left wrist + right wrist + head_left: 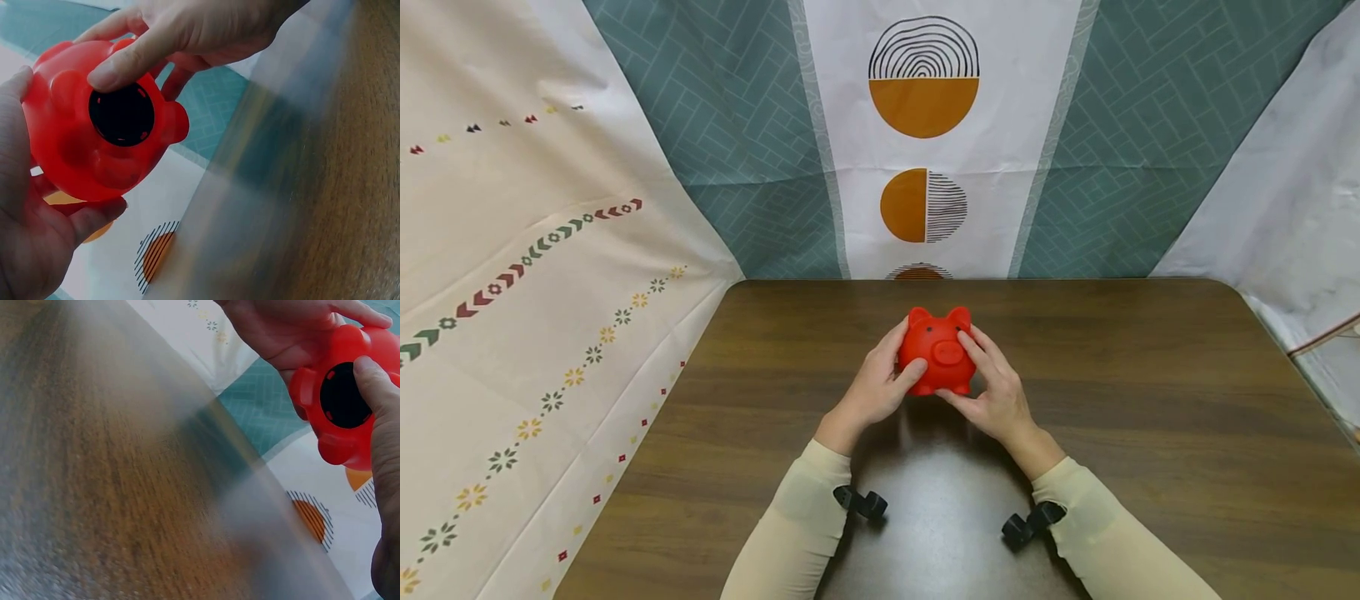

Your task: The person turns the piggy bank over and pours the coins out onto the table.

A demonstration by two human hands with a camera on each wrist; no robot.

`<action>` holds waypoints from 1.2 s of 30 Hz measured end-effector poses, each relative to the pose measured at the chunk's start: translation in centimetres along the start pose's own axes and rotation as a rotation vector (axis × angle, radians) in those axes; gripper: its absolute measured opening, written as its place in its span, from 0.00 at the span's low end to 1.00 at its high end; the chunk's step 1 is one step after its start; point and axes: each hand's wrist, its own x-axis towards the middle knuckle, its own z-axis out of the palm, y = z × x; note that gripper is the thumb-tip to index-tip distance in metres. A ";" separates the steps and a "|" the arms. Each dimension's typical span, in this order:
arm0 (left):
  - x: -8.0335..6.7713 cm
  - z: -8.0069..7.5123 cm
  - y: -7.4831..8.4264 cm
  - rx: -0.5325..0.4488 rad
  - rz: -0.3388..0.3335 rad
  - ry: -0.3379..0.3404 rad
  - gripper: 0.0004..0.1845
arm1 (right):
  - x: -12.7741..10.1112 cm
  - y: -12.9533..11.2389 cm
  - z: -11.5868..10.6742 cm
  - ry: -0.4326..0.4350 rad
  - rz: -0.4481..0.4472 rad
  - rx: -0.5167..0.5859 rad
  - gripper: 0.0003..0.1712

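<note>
A red piggy bank (937,350) is held between both hands a little above the brown table (1150,433), its snout towards me. My left hand (891,375) grips its left side, thumb under the front. My right hand (988,379) grips the right side, fingers over the top. In the left wrist view the piggy bank (94,137) shows its underside with a round black plug (122,115), and the right thumb (119,69) rests on the plug's rim. In the right wrist view, that thumb (375,384) lies at the plug (344,394).
The table's far edge meets a hanging cloth backdrop (925,150) with orange circles and teal panels. A patterned cream cloth (527,333) borders the left side and a pale cloth (1300,208) the right. Black wrist-camera straps (861,502) sit on both sleeves.
</note>
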 end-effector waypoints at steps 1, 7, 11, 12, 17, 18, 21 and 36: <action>0.1 0.0 0.0 0.003 0.011 0.003 0.41 | 0.0 0.0 0.0 0.006 -0.001 0.001 0.43; 0.2 0.2 0.0 0.000 0.027 0.008 0.39 | 0.0 0.1 0.1 0.022 -0.005 0.020 0.44; 0.1 0.3 0.2 0.019 -0.022 -0.010 0.42 | 0.1 0.2 0.1 0.025 0.003 0.028 0.44; 0.1 0.3 0.3 0.026 -0.035 -0.015 0.44 | 0.1 0.2 0.1 0.025 0.006 0.028 0.44; 0.1 0.5 0.4 0.039 -0.087 -0.036 0.51 | 0.0 0.4 0.1 0.028 0.029 0.015 0.44; 0.1 0.5 0.4 0.038 -0.090 -0.038 0.52 | 0.0 0.4 0.1 0.028 0.034 0.011 0.45; 0.1 0.6 0.4 0.042 -0.081 -0.041 0.54 | 0.0 0.4 0.1 0.031 0.054 0.012 0.45; 0.3 0.8 0.4 0.136 0.078 -0.031 0.55 | 0.1 0.3 -0.3 0.027 0.084 0.007 0.45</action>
